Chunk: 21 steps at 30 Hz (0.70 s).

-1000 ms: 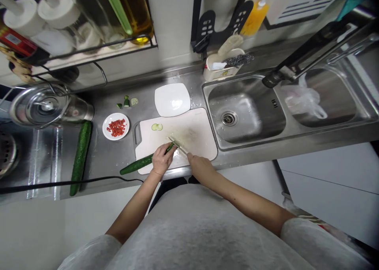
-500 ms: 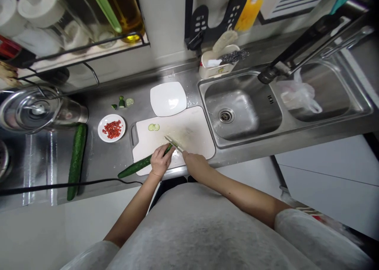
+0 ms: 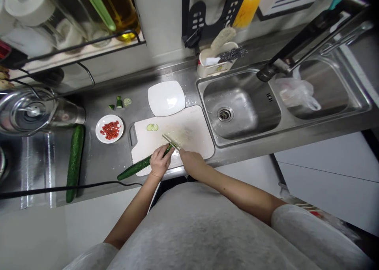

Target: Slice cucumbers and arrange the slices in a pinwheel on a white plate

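My left hand is closed over a long green cucumber, which lies slantwise across the front of the white cutting board. The cucumber's far left end sticks out past the board. In my right hand is the handle of a knife. Its blade is at the cucumber's right end, close to my left fingertips. Pale cucumber slices lie on the board's upper left part. Behind the board, touching or overlapping its back edge, is a white square plate.
A small plate of chopped red pieces stands left of the board, with cucumber ends behind it. Another whole cucumber lies farther left, crossed by a black cord. To the right is a steel sink under a faucet.
The knife and my right hand have shifted very slightly to the left. My left hand stays on the cucumber. The whole view has moved a little.
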Tool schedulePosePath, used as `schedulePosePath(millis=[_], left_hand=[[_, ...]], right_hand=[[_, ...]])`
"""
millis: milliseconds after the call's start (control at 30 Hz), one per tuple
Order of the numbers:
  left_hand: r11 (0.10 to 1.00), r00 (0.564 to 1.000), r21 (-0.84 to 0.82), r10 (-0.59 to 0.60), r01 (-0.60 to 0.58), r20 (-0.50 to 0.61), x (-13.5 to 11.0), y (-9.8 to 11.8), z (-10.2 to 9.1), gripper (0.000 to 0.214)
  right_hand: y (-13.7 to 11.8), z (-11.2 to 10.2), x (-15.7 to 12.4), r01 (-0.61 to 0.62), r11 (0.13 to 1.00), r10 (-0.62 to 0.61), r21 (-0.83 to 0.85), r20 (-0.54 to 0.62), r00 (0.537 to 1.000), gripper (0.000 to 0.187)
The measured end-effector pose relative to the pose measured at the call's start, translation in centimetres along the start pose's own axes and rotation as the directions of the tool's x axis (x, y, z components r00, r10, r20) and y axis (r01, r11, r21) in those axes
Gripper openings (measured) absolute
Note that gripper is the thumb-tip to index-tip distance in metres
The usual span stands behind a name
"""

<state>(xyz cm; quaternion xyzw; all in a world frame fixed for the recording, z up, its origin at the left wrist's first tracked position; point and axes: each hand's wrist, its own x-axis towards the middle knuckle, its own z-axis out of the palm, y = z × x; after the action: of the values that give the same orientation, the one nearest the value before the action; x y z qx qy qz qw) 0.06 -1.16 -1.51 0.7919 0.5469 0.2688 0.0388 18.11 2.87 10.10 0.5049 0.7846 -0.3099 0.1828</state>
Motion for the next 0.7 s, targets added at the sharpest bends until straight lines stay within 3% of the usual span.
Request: schedulePosePath(millis=[333,700], left_hand=[[1.000,1.000,0.024,0.001,-0.001,0.005,-0.15,0.16,0.02,0.035],[0.995,0.991,-0.023,-0.097,0.100,0.096,-0.46,0.09,0.11,0.032]], right_hand=[[-0.21,0.15,0.52,-0.009,1.000,0.009,-0.003,0.008,1.000,0.026],[0.01,0.56,0.89,-0.023,1.000,0.023,0.012,0.001,1.000,0.026]])
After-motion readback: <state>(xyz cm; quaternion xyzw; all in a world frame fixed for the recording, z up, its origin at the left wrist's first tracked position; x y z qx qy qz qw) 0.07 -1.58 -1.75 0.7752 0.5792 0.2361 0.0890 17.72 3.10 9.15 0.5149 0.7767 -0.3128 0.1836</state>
